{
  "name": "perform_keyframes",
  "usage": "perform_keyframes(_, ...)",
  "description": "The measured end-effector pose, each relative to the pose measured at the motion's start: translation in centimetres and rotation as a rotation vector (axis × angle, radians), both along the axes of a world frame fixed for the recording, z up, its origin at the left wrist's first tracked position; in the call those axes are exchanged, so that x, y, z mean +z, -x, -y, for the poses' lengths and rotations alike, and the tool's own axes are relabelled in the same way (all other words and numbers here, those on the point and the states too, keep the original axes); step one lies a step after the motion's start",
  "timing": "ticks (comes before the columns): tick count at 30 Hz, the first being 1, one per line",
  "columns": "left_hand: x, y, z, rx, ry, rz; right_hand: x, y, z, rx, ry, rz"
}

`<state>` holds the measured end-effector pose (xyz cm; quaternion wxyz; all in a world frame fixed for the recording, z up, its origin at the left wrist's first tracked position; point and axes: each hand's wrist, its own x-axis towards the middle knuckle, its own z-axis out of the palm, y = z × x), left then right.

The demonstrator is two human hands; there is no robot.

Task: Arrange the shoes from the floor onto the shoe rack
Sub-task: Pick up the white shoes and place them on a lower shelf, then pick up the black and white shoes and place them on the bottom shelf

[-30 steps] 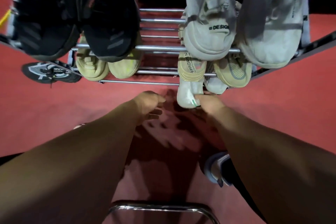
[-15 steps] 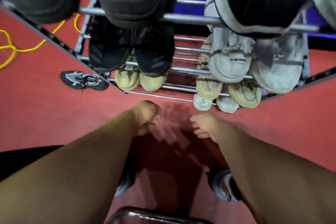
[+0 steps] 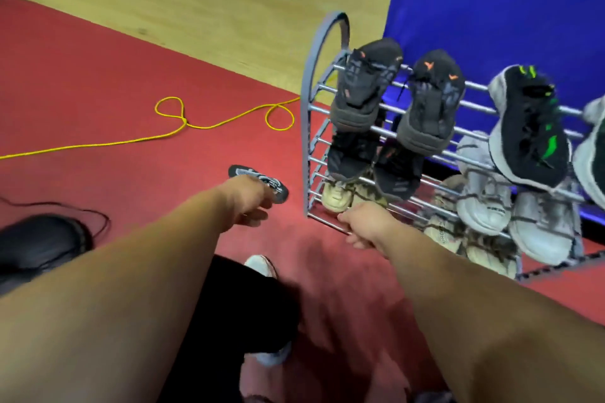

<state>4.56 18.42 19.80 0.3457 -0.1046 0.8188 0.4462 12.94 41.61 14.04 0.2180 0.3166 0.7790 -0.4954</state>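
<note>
1. One black-and-white shoe (image 3: 245, 172) lies alone on the red carpet (image 3: 131, 82) near the middle of the frame. It is just beside the arched end of the shoe rack (image 3: 307, 154). From where I stand, it looks like the one not yet put up.
2. The left hand (image 3: 252, 203) reaches low over the shoe and covers its near end. Its fingers are loosely curled and close together, with nothing in them. I'd guess it is there to pick the shoe up. The blur hides whether it touches the shoe.
3. The right hand (image 3: 363, 222) is at the rack's lowest front bar, fingers curled. It may be steadying the rack, but I cannot tell whether it grips the bar.
4. The rack fills the right of the frame, and its bars slope, so the shoes rest with toes forward and down.
   - A black pair (image 3: 363, 85) with orange marks sits on top.
   - A black-and-green shoe (image 3: 527, 127) sits further right.
   - Grey-white shoes (image 3: 484, 203) sit below that one.
   - Beige shoes (image 3: 335, 196) sit on the lowest bars.
5. The floor shoe looks flat and thin, dark with a pale swirling pattern, and much lower than the trainers. It could be a slipper or sandal, though I can't say which. I'd judge it light enough for one hand.
6. Some bare bars show between the left and right pairs, which may be where it goes.
7. A yellow cord (image 3: 209, 124) loops across the carpet at the upper left, well apart from both hands.
</note>
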Motion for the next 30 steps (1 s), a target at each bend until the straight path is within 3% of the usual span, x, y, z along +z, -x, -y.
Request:
perform_keyframes(6,4.6,2.2,12.3,0.141,-0.031,-0.119,6.2,5.9,10.6,0.18,-0.021,-0.141)
perform_keyframes(13,3.1,1.7,19.7,0.264,-0.018,-0.088,8.3,8.3,15.9,0.339,-0.08,-0.18)
perform_keyframes(24,3.3,1.7,17.7,0.3,0.03,-0.071,3.0,9.2,15.0,0.351,-0.035,-0.117)
perform_keyframes(30,-3.2,0.3,18.2,0.357,0.044,0.036,-3.7,9.3,16.6,0.36,0.031,-0.005)
